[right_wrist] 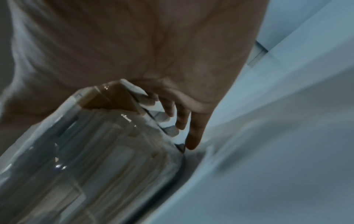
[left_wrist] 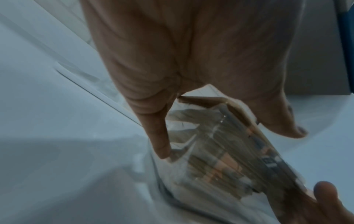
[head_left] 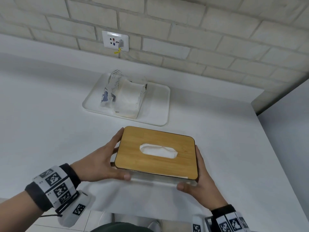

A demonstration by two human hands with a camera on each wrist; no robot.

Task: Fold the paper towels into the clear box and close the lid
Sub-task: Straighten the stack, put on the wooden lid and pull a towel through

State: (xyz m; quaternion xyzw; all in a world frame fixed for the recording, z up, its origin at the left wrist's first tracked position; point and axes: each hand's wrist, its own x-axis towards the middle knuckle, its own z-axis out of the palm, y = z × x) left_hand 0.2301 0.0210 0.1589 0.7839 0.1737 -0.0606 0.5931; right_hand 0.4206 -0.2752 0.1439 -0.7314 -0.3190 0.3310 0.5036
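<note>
Firmly, both hands' grip (head_left: 102,162) (head_left: 199,180) clasping clear box (head_left: 160,179)

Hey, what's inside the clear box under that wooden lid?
White paper towels show through the wooden lid's oval slot, and a stack shows through the clear box's wall. The lid covers the top of the stack.

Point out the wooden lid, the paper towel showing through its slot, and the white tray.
wooden lid (head_left: 147,158): head view, bare wood left of slot.
paper towel (head_left: 158,151): head view, middle of slot.
white tray (head_left: 158,104): head view, bare right floor.
</note>
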